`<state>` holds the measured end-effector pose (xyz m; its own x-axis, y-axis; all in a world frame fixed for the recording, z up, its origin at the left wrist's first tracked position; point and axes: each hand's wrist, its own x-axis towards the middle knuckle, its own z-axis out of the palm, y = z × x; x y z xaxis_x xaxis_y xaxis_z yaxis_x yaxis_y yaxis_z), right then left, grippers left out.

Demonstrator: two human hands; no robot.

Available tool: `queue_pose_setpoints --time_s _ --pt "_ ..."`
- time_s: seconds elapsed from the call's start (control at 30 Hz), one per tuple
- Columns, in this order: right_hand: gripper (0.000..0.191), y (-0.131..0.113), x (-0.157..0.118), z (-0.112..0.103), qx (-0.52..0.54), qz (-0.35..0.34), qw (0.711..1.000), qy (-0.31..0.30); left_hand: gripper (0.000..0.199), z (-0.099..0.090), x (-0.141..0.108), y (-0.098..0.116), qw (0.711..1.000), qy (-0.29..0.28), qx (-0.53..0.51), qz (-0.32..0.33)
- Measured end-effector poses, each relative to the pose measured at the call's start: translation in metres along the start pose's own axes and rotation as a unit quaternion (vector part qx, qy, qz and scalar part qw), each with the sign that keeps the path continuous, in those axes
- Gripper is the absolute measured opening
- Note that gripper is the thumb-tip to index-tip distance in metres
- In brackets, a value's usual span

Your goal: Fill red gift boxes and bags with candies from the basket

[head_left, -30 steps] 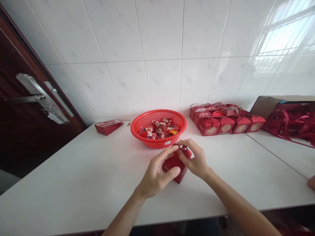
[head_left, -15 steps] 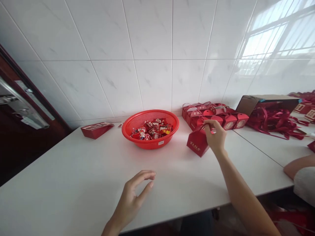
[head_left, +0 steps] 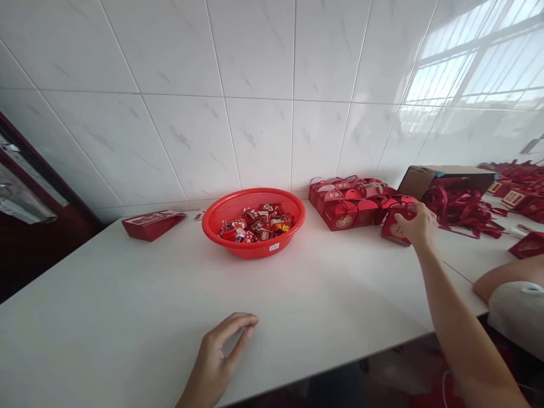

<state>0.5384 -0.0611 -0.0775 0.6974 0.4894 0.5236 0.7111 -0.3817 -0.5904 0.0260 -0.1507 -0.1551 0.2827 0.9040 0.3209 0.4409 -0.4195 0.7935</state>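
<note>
At the right front of the grouped red gift boxes (head_left: pixel 340 215), my right hand (head_left: pixel 419 225) grips a small red box (head_left: pixel 395 228) with a round gold pattern. This box stands on the white table beside the group, its far side partly hidden by my fingers. My left hand (head_left: pixel 223 351) hovers over the table near its front edge, fingers curved, thumb a little apart from them, holding nothing. Between and beyond my hands sits a red plastic basket (head_left: pixel 255 251) with wrapped candies (head_left: pixel 259 225) in it.
A red box (head_left: pixel 153 225) lies at the left near the tiled wall. At the right, a cardboard box (head_left: pixel 410 181) on its side spills dark red ribbons (head_left: pixel 459 207). More red boxes (head_left: pixel 525 202) stand beyond. Another person's arm (head_left: pixel 505 277) rests at the right table edge.
My right hand has carried the red box rightward, down beside the grouped boxes. My left hand has shifted slightly down and left, its fingertips nearer the thumb. The view has turned a little right.
</note>
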Motion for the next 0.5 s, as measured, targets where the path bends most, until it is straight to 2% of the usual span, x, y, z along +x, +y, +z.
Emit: queue_pose_setpoints --time_s 0.13,0.2,0.27,0.37,0.43,0.5 --pt "0.068 0.004 -0.034 0.0 -0.024 0.022 0.999 0.037 0.026 0.0 -0.001 -0.001 1.0 0.0 0.006 0.009" --pt "0.063 0.006 -0.05 0.004 -0.044 0.02 0.998 0.049 0.027 0.0 -0.002 -0.001 1.0 -0.003 0.008 0.011" --pt "0.051 0.006 -0.06 0.009 -0.063 -0.018 0.997 0.051 0.028 0.0 -0.002 -0.001 1.0 -0.003 0.01 0.01" --pt "0.03 0.004 -0.064 0.019 -0.076 -0.081 0.994 -0.017 0.029 0.0 -0.001 0.001 1.0 -0.002 0.012 0.006" --pt "0.023 0.005 -0.061 0.026 -0.098 -0.067 0.988 -0.094 0.029 -0.001 -0.001 0.002 1.0 -0.003 0.013 0.003" --pt "0.02 0.009 -0.056 0.031 -0.122 -0.027 0.982 -0.138 0.028 -0.001 -0.002 0.003 1.0 -0.002 0.011 0.003"
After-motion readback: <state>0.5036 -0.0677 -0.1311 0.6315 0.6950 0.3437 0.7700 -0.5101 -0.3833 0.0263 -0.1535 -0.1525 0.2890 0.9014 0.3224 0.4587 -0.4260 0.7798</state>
